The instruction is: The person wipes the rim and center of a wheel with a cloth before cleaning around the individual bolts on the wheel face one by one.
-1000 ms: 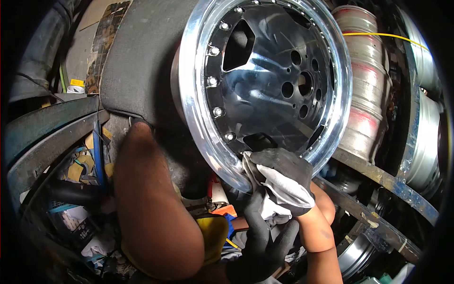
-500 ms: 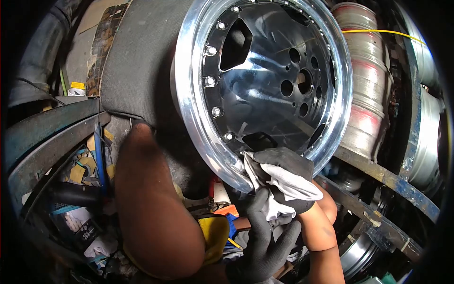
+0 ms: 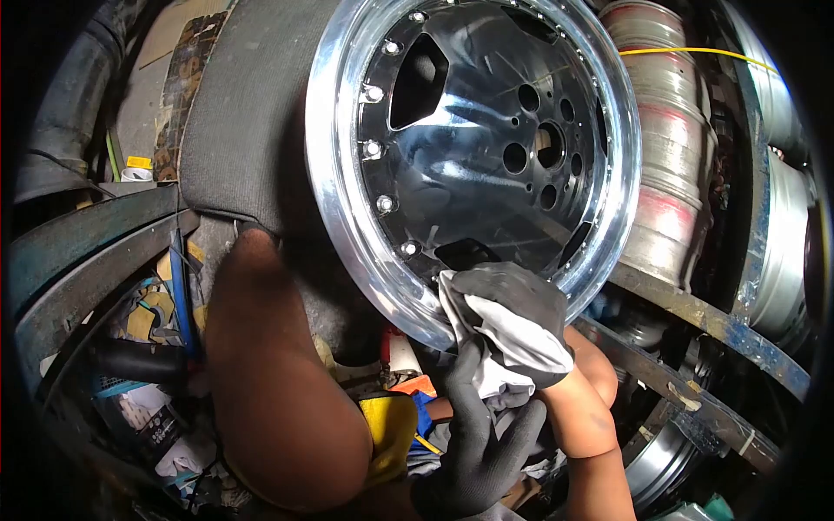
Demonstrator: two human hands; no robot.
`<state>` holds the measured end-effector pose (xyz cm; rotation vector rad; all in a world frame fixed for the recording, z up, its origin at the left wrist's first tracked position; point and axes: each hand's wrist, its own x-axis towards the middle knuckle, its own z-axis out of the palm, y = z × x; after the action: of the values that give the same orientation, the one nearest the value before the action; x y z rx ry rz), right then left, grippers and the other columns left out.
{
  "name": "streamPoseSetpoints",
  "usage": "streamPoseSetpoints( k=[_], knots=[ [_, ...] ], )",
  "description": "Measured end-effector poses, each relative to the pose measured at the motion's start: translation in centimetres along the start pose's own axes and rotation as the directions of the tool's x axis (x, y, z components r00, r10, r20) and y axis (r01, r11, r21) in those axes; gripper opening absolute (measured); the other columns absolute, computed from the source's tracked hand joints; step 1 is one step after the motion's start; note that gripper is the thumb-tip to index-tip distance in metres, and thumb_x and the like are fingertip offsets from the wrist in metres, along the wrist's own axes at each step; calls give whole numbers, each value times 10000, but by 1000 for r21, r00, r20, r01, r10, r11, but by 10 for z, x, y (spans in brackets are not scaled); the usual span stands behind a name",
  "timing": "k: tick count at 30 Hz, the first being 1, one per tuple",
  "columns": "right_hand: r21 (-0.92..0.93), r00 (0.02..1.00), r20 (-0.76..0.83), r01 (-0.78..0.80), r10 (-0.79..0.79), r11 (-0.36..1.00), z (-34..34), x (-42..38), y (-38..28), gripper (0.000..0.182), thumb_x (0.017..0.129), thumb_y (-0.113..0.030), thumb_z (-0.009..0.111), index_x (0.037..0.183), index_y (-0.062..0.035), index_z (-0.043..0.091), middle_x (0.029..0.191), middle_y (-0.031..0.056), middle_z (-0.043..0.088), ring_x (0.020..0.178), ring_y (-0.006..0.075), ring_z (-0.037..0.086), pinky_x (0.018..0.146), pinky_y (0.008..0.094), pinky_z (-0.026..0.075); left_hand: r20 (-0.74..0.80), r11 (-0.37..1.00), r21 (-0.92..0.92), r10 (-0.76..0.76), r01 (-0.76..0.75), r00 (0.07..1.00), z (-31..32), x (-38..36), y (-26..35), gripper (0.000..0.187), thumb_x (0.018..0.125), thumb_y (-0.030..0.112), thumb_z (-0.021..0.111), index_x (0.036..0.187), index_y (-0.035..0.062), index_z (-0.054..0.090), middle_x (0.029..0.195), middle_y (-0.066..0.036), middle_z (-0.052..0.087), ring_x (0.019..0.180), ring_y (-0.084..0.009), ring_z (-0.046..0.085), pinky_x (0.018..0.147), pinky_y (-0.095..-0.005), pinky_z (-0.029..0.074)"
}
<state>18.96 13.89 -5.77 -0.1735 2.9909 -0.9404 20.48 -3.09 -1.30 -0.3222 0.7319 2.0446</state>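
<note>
A wheel rim (image 3: 326, 148) with a bright polished lip and a glossy black centre leans against a dark grey padded cushion (image 3: 243, 113). My right hand (image 3: 512, 291), in a dark grey glove, presses a bunched white cloth (image 3: 521, 334) onto the lower part of the lip. The cloth hides some of the fingers. Below it, my left hand (image 3: 478, 443) wears a similar glove. Its fingers are spread, one reaching up to the rim's lower edge and the cloth. Around the black centre, several silver bolts (image 3: 373, 149) sit along the border.
Stacked metal rims (image 3: 665, 156) stand at the right behind a worn metal rack bar (image 3: 712, 326). A yellow cord (image 3: 695, 50) crosses them. My bent leg (image 3: 278, 373) is at lower left, beside clutter, a blue bar (image 3: 181, 291) and curved metal rails (image 3: 95, 230).
The rim, the cloth and both hands appear slightly farther left, partly because the whole view has shifted. My right hand still presses the cloth on the lower lip.
</note>
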Motion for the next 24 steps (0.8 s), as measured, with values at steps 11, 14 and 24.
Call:
streamPoseSetpoints(
  k=[11, 14, 24],
  knots=[
    [123, 1000, 14, 6, -8, 992, 0, 0, 1, 484, 759, -271, 766, 1168, -47, 636, 1148, 148, 702, 970, 376, 706, 794, 456, 580, -87, 905, 390, 222, -171, 971, 8, 5, -3, 770, 954, -45, 609, 1544, -51, 115, 1482, -279, 337, 1351, -304, 440, 1114, -423, 411],
    [132, 999, 8, 30, -32, 991, 2, -3, 3, 511, 777, -306, 767, 1195, -52, 619, 1149, 153, 698, 961, 382, 701, 784, 455, 578, 71, 660, 629, 477, -411, 876, 3, 10, -19, 770, 934, -70, 621, 1536, -62, 140, 1474, -314, 331, 1354, -336, 436, 1122, -431, 403],
    [130, 998, 58, 3, -10, 992, -2, -3, 9, 407, 782, -202, 726, 1161, -78, 644, 1140, 122, 691, 953, 348, 695, 759, 440, 571, 45, 956, 271, 105, -114, 993, -2, 0, 3, 605, 941, -67, 629, 1444, -105, 296, 1490, -350, 313, 1390, -405, 396, 1143, -476, 374]
  ],
)
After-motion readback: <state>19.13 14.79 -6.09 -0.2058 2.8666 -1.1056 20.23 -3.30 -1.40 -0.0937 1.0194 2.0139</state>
